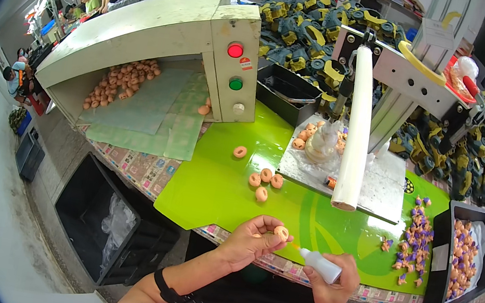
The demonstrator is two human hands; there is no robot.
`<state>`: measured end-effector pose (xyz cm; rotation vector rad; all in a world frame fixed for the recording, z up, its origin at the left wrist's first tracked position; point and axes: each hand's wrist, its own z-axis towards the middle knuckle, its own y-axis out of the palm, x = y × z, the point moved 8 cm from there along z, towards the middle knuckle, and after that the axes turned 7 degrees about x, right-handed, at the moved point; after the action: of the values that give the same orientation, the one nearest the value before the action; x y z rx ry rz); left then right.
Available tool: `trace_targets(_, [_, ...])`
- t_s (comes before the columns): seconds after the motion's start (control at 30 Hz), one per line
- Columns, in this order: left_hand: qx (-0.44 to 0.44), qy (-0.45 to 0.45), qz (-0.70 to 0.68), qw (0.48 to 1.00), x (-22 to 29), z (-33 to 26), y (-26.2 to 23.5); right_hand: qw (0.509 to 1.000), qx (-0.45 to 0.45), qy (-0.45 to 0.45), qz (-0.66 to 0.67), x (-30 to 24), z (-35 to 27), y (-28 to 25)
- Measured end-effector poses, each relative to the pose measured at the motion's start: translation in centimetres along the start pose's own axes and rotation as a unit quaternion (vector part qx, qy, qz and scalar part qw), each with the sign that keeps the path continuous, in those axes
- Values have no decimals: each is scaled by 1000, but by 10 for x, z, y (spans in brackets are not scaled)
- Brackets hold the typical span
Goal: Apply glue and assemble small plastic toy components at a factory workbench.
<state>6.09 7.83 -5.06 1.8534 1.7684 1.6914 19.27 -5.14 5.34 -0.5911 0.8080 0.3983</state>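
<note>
My left hand point(245, 245) pinches a small flesh-coloured doll head point(281, 233) between thumb and fingers, above the table's front edge. A second peach-coloured bit shows among those fingers, too small to make out. My right hand point(338, 287) grips a white squeeze bottle point(323, 268), its narrow tip pointing toward the doll head, with a small gap between them. Beyond my hands, several loose doll heads point(265, 175) lie on the bright green mat point(212, 178). To the right are many small purple-and-peach figures point(415, 238).
Doll heads are heaped inside a cream arched machine point(148, 26) at left. A lever press point(359, 126) stands on a metal plate. Black bins hold figures point(442, 262) at right and plastic film point(105, 244) at lower left. Green-yellow toy parts point(313, 35) pile up behind.
</note>
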Motion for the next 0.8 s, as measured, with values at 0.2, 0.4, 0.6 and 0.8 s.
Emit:
trace_targets(0.2, [-3, -3, -5, 1000, 1, 0, 5, 996, 71, 58, 13, 20, 3, -1])
trace_targets(0.4, [-18, -7, -9, 1000, -1, 0, 1, 996, 20, 86, -3, 57, 17, 34])
trace_targets(0.6, [10, 12, 0, 1000, 6, -1, 1, 996, 9, 92, -6, 49, 21, 21])
trace_targets(0.8, [9, 2, 0, 1000, 7, -3, 4, 928, 96, -40, -359, 58, 44, -88])
